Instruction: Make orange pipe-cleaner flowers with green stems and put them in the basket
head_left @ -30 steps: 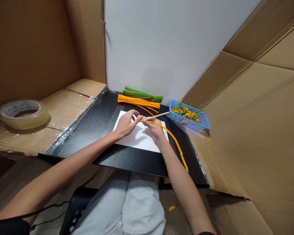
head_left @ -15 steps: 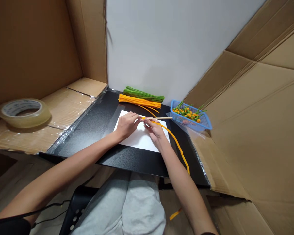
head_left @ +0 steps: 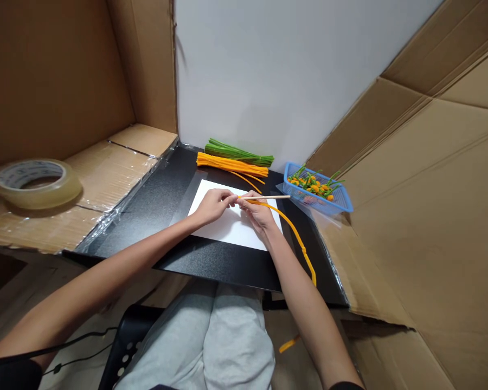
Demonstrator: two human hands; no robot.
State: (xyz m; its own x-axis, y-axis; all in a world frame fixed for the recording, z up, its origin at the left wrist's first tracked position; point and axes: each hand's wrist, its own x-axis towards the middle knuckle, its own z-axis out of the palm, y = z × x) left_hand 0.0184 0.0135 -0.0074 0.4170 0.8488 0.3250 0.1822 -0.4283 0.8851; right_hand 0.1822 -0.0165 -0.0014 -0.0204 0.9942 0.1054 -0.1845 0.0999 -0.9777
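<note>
Over a white sheet of paper (head_left: 223, 230), my two hands meet fingertip to fingertip. My right hand (head_left: 261, 215) is closed on a thin wooden stick (head_left: 274, 197), which points right, and on a long orange pipe cleaner (head_left: 295, 230). The pipe cleaner trails from the fingers over the right forearm side and down past the table edge. At the stick's left end, my left hand (head_left: 213, 207) pinches with thumb and fingertips, where a bit of orange shows. The fingers hide most of the wrapped part.
Behind the paper lie a bundle of orange pipe cleaners (head_left: 231, 163) and a green bundle (head_left: 239, 151). A blue basket (head_left: 344, 203) at right holds several orange-and-green pieces. A tape roll (head_left: 71, 187) rests on cardboard (head_left: 97, 173) at left. Cardboard walls flank the black table (head_left: 146, 200).
My left hand has turned slightly and its fingers have shifted at the stick's left end. The stick's right tip sits slightly farther right. The camera view has shifted a little.
</note>
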